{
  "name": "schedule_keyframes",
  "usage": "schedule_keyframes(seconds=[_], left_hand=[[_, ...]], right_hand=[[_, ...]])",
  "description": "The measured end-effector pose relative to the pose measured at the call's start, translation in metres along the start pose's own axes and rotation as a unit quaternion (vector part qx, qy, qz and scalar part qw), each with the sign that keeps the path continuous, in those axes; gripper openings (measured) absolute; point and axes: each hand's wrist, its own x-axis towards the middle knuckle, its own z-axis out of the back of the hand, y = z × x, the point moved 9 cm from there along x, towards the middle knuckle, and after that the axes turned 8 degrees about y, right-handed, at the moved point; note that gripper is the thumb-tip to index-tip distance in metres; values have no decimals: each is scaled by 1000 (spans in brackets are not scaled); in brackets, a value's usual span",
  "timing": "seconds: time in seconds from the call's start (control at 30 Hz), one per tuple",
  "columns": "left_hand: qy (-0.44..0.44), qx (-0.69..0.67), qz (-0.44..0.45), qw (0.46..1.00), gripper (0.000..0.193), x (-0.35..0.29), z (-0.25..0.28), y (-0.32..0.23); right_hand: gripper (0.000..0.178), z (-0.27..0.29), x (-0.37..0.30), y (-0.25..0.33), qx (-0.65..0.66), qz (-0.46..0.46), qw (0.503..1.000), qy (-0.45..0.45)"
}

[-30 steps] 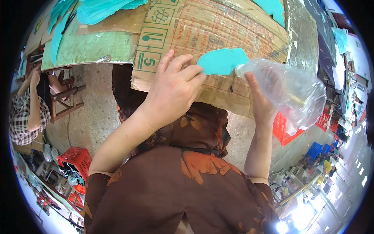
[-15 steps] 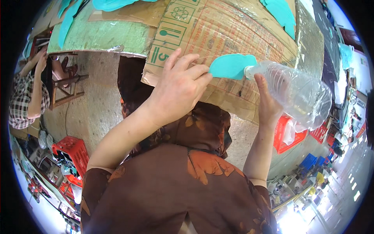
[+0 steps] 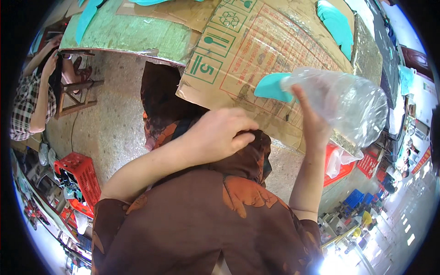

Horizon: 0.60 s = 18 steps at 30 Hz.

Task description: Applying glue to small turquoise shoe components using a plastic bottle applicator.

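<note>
My right hand point(image 3: 313, 120) grips a large clear plastic bottle point(image 3: 355, 103), tilted over the cardboard with its pale neck pointing left. The neck end overlaps a turquoise cut-out piece point(image 3: 272, 86) lying on the cardboard sheet point(image 3: 208, 94); I cannot tell whether they touch. Most of my right fingers are hidden behind the bottle, while the thumb shows near its neck. My left hand point(image 3: 224, 134) hovers over my lap, just off the cardboard's near edge. Its fingers are loosely bent, with a small gap between thumb and forefinger and nothing visible in it.
A fanned stack of turquoise pieces point(image 3: 337, 27) lies at the far right of the cardboard. More turquoise pieces point(image 3: 88, 20) lie on the green tabletop point(image 3: 128, 39). Red crates point(image 3: 80, 174) stand on the floor at both sides. Another person point(image 3: 34, 101) sits at far left beside a wooden stool point(image 3: 75, 103).
My left hand has drawn back from the turquoise piece toward my lap. The bottle stays in my right hand, its neck now over the piece's right part. The view has shifted slightly.
</note>
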Motion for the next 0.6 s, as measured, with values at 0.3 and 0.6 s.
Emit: schedule_keyframes(seconds=[0.3, 0.6], left_hand=[[62, -566, 190, 800, 42, -19, -65, 81], [92, -570, 194, 793, 47, -19, -70, 66]], right_hand=[[49, -4, -9, -4, -265, 53, 962, 30], [48, -10, 1, 42, -220, -51, 971, 81]])
